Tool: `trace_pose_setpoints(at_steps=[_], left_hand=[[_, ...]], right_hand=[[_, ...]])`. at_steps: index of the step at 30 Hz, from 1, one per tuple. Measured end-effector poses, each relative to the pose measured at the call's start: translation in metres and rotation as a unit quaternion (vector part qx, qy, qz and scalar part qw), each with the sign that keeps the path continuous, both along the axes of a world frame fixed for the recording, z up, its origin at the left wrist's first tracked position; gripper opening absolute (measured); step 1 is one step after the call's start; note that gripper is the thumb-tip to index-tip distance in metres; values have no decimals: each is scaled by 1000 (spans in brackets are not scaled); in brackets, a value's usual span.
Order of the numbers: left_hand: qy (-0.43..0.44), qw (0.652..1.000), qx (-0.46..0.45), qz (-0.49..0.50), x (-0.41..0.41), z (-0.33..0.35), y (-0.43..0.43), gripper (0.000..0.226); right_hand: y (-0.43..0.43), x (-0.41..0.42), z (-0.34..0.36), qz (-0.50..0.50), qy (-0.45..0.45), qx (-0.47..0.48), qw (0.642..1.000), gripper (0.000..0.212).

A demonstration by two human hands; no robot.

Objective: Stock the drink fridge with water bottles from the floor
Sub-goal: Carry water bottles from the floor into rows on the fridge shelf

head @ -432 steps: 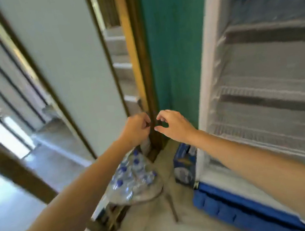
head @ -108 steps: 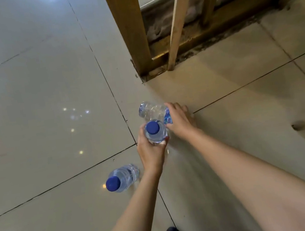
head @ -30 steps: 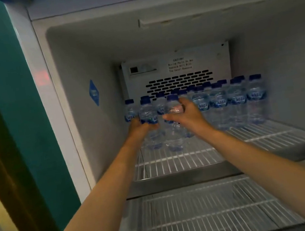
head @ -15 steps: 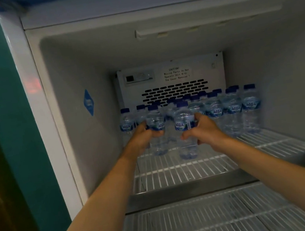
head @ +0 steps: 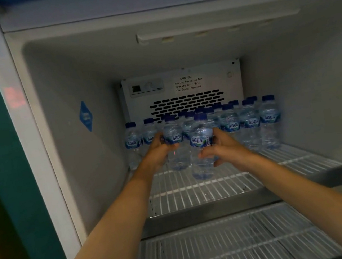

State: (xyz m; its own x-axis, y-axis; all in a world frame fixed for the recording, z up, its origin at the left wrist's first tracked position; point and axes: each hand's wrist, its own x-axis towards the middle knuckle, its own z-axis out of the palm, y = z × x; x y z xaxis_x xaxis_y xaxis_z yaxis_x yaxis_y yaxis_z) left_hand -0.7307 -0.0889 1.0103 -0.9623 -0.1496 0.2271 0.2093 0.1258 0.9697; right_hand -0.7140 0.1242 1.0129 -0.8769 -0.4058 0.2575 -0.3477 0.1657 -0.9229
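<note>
Shelf [head: 196, 190]: L grip [head: 157, 151] round rear btl [head: 175, 138], R grip [head: 223, 146] round front btl [head: 199, 140].

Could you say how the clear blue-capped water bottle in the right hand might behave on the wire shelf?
Tall and narrow, the clear blue-capped water bottle may tip on the gaps of the white wire shelf. It seems full, so probably heavy for its size.

Bottles gathered from the floor seconds earlier are now inside the fridge [head: 72, 165]; left hand [head: 158, 152] grips the left bottle [head: 176, 150], right hand [head: 225, 147] the right bottle [head: 200, 145]. Over the last second both descended to the top wire shelf [head: 196, 191].
</note>
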Motion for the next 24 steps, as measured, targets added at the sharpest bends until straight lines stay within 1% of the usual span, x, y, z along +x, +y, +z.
trace_pose_setpoints(at_steps=[1,3,6,7,9,12,14,17,19,22,24], left_hand=[[6,1000,-13,24,1,-1,1,67],[8,994,-84,68,2,-5,3,71],[2,975,-206,80,3,-15,6,100],[-9,970,-229,84,3,-18,6,102],[-14,961,-256,101,3,-20,7,93],[-22,957,-265,111,4,-19,8,84],[-32,956,-266,116,8,-16,10,81],[-53,951,-280,117,17,-13,12,83],[-75,953,-267,122,26,-6,13,83],[-88,959,-237,128,43,12,5,61],[-100,963,-237,79,61,18,7,55]], right_hand=[[0,1,0,4,6,8,1000,56],[0,0,-1,6,15,16,1000,55],[0,0,-2,4,26,14,1000,55],[0,0,-2,3,29,14,999,55],[0,0,-3,2,33,13,999,53],[1,1,-2,3,36,15,999,51],[1,2,-3,6,38,21,999,54],[1,5,-1,11,43,22,999,56],[2,6,-1,16,46,18,999,57],[-2,7,-1,32,40,8,999,57],[-10,11,1,53,33,4,998,57]])
